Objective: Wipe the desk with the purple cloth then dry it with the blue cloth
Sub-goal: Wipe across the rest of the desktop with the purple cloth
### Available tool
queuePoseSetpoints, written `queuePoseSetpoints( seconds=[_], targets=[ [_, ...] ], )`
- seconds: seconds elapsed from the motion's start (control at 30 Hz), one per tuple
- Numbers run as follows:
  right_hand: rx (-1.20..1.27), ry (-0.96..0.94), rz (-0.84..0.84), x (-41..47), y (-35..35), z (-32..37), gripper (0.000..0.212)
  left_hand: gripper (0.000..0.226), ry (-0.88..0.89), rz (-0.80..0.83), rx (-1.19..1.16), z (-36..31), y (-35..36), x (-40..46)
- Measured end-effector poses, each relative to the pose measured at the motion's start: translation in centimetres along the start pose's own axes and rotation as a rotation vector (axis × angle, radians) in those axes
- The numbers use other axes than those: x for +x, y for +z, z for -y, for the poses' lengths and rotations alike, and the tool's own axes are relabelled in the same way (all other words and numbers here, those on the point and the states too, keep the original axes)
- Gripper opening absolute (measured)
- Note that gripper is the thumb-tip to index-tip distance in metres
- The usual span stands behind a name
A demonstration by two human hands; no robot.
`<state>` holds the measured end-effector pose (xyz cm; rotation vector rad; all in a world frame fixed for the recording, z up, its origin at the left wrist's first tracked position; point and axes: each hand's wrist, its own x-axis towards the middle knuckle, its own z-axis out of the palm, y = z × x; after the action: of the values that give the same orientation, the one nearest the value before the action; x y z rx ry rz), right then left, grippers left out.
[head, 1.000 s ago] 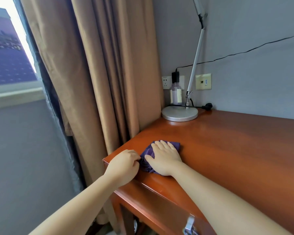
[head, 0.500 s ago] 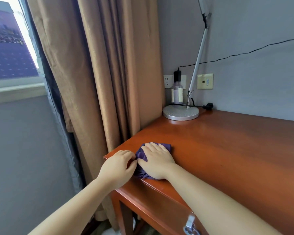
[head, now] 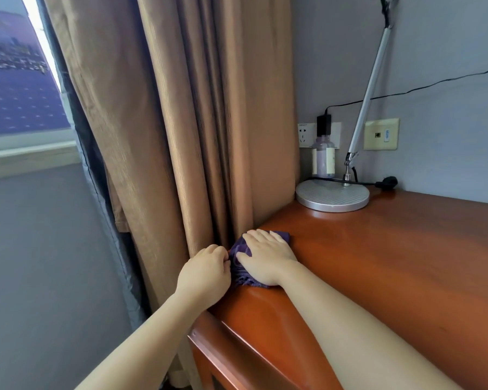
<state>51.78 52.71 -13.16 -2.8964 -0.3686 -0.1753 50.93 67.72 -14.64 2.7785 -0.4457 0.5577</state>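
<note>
The purple cloth lies bunched at the left corner of the wooden worktop, right at the edge beside the tan curtain. Its long axis runs from about 7 o'clock to 1 o'clock in the picture, the near end crumpled at the worktop's edge and the far end peeking out past the fingertips toward the lamp base. The right hand lies flat on top of it, fingers straight and close together, pointing to roughly 12 o'clock and pressing the cloth down. The left hand sits just beside it at 9 o'clock, fingers curled, their tips at the cloth's bunched left side; whether they actually pinch the fabric cannot be told. The two hands are nearly touching. At 1 o'clock from the cloth, well apart, the round lamp base stands against the wall with a small bottle behind it.
</note>
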Motion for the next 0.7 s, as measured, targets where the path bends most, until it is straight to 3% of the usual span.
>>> queuePoseSetpoints(
  seconds=[0.7],
  targets=[
    [0.001,0.07,0.029,-8.4,0.5,6.2,0.063,0.019,0.024,0.163,0.077,0.5,-4.9,-7.9]
  ],
)
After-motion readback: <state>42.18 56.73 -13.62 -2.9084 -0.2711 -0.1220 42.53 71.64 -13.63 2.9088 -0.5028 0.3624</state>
